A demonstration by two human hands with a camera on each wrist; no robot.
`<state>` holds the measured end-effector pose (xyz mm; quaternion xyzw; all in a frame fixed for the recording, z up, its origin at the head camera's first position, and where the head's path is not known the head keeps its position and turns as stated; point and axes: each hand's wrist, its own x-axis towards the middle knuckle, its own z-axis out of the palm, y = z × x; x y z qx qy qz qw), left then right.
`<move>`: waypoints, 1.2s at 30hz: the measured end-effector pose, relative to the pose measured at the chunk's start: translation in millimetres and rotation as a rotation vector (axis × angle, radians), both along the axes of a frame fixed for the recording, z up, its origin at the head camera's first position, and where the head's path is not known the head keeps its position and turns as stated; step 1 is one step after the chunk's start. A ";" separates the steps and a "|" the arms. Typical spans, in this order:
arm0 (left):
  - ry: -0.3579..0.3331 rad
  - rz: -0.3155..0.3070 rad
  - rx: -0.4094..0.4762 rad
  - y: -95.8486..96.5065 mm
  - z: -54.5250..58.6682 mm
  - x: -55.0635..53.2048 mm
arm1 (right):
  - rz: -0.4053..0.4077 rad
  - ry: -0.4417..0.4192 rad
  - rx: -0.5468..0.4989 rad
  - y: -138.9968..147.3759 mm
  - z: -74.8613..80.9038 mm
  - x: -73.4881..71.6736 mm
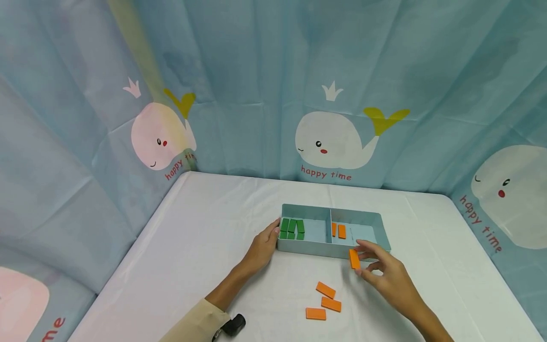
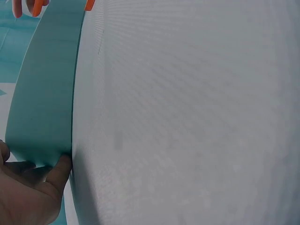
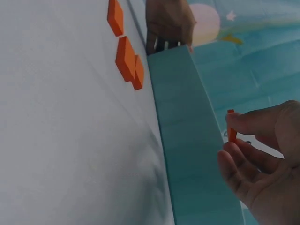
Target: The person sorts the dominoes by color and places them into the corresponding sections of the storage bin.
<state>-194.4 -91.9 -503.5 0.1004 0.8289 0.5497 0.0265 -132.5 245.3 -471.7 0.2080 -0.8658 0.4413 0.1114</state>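
Note:
A blue-green two-compartment box (image 1: 314, 248) stands on the table. My left hand (image 1: 261, 247) grips its left end, fingers and thumb spread around the end wall in the left wrist view. Between the thumb and fingers of my right hand (image 1: 386, 275) is an orange block (image 1: 354, 259), held upright by the box's front wall, toward its right end. Green blocks (image 1: 292, 225) stand in two rows at the left of the left compartment. Two orange blocks (image 1: 342, 232) are in the right compartment, close to the divider (image 1: 331, 225).
Three loose orange blocks, one of them a flat block (image 1: 315, 313), lie on the white tablecloth (image 1: 205, 228) in front of the box. A black object (image 1: 234, 325) shows by the left sleeve (image 1: 197, 323). Behind the table hangs a whale-print curtain (image 1: 256, 133).

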 end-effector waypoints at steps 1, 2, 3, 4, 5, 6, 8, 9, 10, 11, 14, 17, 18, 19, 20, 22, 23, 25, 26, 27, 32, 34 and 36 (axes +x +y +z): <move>0.002 0.001 -0.001 0.2 -0.1 0.0 | -0.003 0.006 0.001 0.6 1.0 -1.7; 0.001 0.002 -0.003 0.2 -0.2 -0.1 | -0.006 0.010 0.000 1.4 1.7 -3.5; 0.001 0.002 -0.004 0.3 -0.2 -0.3 | -0.008 0.013 0.000 2.2 2.5 -5.2; 0.000 0.003 -0.006 0.4 -0.3 -0.4 | -0.012 0.011 -0.002 2.9 3.3 -6.8; 0.000 0.004 -0.007 0.5 -0.3 -0.4 | -0.014 0.010 -0.003 3.5 3.9 -8.3; 0.001 0.004 -0.006 0.6 -0.3 -0.4 | -0.015 0.008 -0.007 4.3 4.2 -9.8; -0.001 0.005 -0.004 0.7 -0.4 -0.4 | -0.014 0.004 -0.017 5.5 4.7 -12.5; -0.002 0.005 -0.004 0.8 -0.4 -0.4 | -0.013 0.005 -0.021 5.8 5.1 -13.8; -0.001 0.005 -0.004 0.8 -0.3 -0.4 | -0.011 0.008 -0.023 6.0 5.4 -15.0; -0.002 0.005 -0.003 0.9 -0.4 -0.5 | -0.007 0.014 -0.024 6.1 5.7 -16.3; -0.003 0.008 -0.002 0.8 -0.8 -0.8 | -0.001 0.033 -0.025 6.1 7.3 -20.7; -0.002 0.009 0.000 0.7 -1.2 -1.0 | -0.003 0.041 -0.019 6.0 9.2 -25.7; 0.000 0.010 -0.001 0.6 -1.3 -0.9 | -0.007 0.043 -0.013 6.1 9.7 -27.5; -0.001 0.010 -0.001 0.7 -1.4 -0.9 | -0.013 0.044 -0.009 6.3 10.2 -29.2; -0.001 0.009 -0.002 0.7 -1.5 -0.7 | -0.020 0.045 -0.003 6.6 10.7 -30.9; -0.002 0.008 -0.003 0.8 -1.4 -0.6 | -0.033 0.050 0.010 7.5 11.6 -34.2; -0.002 0.008 -0.003 0.8 -1.4 -0.5 | -0.040 0.051 0.015 8.0 12.2 -35.7; -0.005 0.007 -0.002 0.8 -1.3 -0.6 | -0.054 0.054 0.026 9.3 12.9 -39.0; -0.005 0.008 -0.003 0.8 -1.3 -0.6 | -0.059 0.054 0.031 10.1 13.0 -40.7; -0.004 0.008 -0.002 0.8 -1.3 -0.6 | -0.063 0.054 0.034 10.8 13.0 -42.5; -0.002 0.009 -0.010 0.9 -1.6 -0.7 | -0.080 0.034 0.045 14.8 11.3 -50.8; -0.001 0.007 -0.012 0.8 -1.8 -0.9 | -0.082 0.019 0.038 16.1 10.6 -53.4; 0.001 0.003 -0.011 0.7 -2.0 -1.1 | -0.081 0.006 0.027 16.9 10.3 -55.5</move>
